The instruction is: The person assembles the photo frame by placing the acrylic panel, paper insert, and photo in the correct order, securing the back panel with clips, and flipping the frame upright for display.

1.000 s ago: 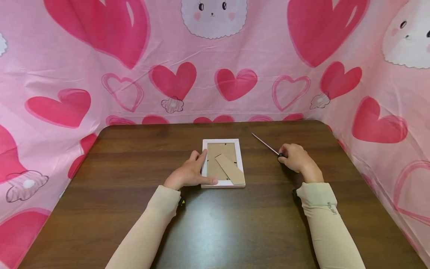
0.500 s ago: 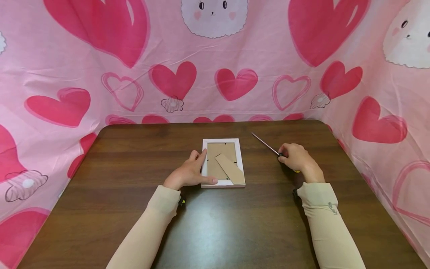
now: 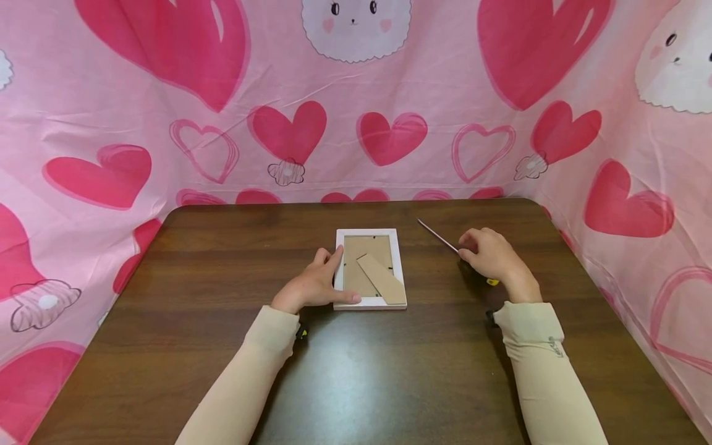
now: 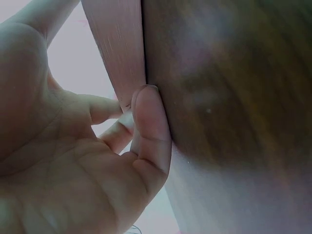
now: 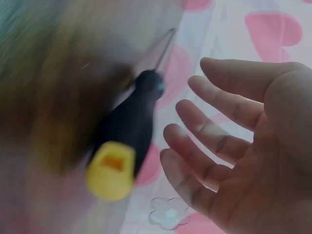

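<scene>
A white picture frame [image 3: 397, 262] lies on the table with its brown backing board and slanting stand leg [image 3: 381, 279] facing up. My left hand [image 3: 314, 283] holds its left side. The thumb lies over the lower left corner; in the left wrist view, bent fingers [image 4: 151, 117] press against the frame's side edge. To the right of the frame, a screwdriver [image 3: 438, 235] lies on the table, its tip pointing back and left. Its black handle with a yellow end [image 5: 127, 126] shows in the right wrist view. Just beside it, my right hand [image 3: 494, 256] has loose, spread fingers, apart from the handle.
The dark wooden table [image 3: 356, 383] carries the frame and screwdriver. A pink cloth [image 3: 339, 80] printed with hearts hangs behind and along both sides of the table. Dark wrist straps sit under both cuffs.
My right hand has let go of the screwdriver handle and lifted slightly, its fingers spreading. The screwdriver stays where it was. My left hand and the picture frame have not moved.
</scene>
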### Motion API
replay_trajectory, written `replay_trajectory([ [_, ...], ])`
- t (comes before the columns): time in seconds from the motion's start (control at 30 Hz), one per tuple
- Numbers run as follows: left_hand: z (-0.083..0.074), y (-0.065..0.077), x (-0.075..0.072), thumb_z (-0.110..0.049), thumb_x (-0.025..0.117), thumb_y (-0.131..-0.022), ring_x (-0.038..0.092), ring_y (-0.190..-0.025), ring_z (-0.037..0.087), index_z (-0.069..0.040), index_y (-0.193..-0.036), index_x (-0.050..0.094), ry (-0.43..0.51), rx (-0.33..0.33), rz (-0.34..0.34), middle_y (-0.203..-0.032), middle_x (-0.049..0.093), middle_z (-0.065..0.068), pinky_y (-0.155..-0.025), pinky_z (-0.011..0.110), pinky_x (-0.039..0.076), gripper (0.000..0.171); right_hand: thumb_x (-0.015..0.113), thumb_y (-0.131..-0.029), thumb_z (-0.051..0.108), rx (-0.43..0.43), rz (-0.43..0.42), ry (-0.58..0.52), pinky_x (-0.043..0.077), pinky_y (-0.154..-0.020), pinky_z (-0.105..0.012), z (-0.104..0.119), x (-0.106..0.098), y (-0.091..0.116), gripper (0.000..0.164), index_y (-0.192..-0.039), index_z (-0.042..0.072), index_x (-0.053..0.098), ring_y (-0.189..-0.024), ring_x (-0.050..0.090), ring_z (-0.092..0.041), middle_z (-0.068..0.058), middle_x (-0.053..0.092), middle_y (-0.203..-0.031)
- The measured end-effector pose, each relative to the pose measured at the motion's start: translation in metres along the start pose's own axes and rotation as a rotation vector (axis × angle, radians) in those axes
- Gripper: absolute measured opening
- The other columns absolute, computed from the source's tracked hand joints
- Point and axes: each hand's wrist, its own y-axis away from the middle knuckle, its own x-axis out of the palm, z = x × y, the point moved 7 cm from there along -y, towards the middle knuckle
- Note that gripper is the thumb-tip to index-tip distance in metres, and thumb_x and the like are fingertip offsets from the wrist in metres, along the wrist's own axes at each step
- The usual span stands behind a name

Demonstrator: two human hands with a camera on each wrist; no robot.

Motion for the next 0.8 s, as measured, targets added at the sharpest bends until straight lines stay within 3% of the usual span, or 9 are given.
replay_trajectory([
  [0.17,0.0,-0.001,0.0,-0.052,0.084,-0.088,0.054,-0.114,0.026,-0.011,-0.172,0.008,0.005,-0.003,0.013,-0.133,0.038,0.012,-0.094,0.04,0.048,0.12,0.069,-0.102,0.014,-0.028,-0.02,-0.039,0.049,-0.096,-0.059,0.019,-0.005,-0.001,0.026,-0.122,-0.003,0.067,-0.107,0.061,-0.039,-0.022,0.066,-0.112],
  [0.3,-0.003,0.0,-0.001,-0.046,0.079,-0.095,0.054,-0.12,0.03,-0.007,-0.171,0.007,-0.003,-0.01,0.001,-0.141,0.038,0.017,-0.104,0.046,0.048,0.112,0.068,-0.103,0.016,-0.021,-0.007,-0.075,0.049,-0.092,-0.055,0.035,-0.007,-0.003,0.027,-0.125,0.0,0.067,-0.106,0.06,-0.037,-0.02,0.065,-0.112],
  [0.5,-0.004,0.004,-0.004,-0.041,0.077,-0.096,0.056,-0.128,0.036,0.005,-0.161,0.028,-0.016,-0.078,-0.048,-0.147,0.04,0.023,-0.113,0.05,0.046,0.094,0.066,-0.104,0.017,-0.035,0.0,-0.105,0.051,-0.094,-0.054,0.064,-0.005,-0.018,0.028,-0.127,0.002,0.067,-0.107,0.061,-0.037,-0.019,0.066,-0.114],
  [0.6,-0.003,0.007,-0.005,-0.043,0.078,-0.096,0.06,-0.116,0.035,0.008,-0.142,0.044,-0.034,-0.119,-0.071,-0.132,0.051,0.022,-0.105,0.048,0.05,0.076,0.065,-0.104,0.016,-0.047,0.013,-0.14,0.053,-0.095,-0.054,0.079,-0.002,-0.027,0.028,-0.129,0.002,0.067,-0.108,0.062,-0.036,-0.019,0.068,-0.116],
  [0.8,-0.004,0.009,-0.007,-0.04,0.079,-0.096,0.057,-0.08,0.024,-0.003,-0.099,0.062,-0.07,-0.12,-0.101,-0.086,0.06,0.009,-0.072,0.037,0.049,0.041,0.065,-0.104,0.017,-0.089,0.024,-0.2,0.054,-0.096,-0.052,0.106,0.007,-0.039,0.03,-0.13,0.002,0.066,-0.108,0.063,-0.034,-0.017,0.07,-0.116],
])
